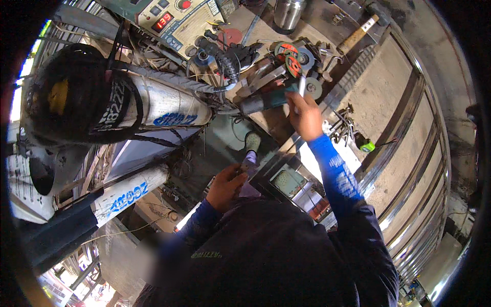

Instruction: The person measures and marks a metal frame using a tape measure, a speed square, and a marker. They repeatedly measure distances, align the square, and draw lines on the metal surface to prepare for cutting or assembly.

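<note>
Your right hand (306, 116) is above the near edge of the bench (264, 36), its fingers curled and clamped on a pale rod (302, 85). The rod projects from the fingers, away from you, toward the discs (292, 57). The grinder (271, 98) lies immediately left of this hand, with its teal body toward your fingers and its grey end pointing left; whether fingers and grinder touch cannot be told from this view.

Your left hand (225, 188) is held in front of your body, well apart from the right and nearer to you. Its fingers are bent, with the thumb close to them — you cannot tell here whether they meet or pinch a small item.

The discs, orange-red and grey, overlap one another beyond the rod. The hammer (358, 35) lies to their right, and the flask (289, 15) stands upright behind them. The welder (176, 25), its display lit red, is at the far left of the bench. A green tape measure (366, 146) is to the right of your right forearm. Two white cylinders (169, 102) — the farther one dark-capped — lie at your left.
</note>
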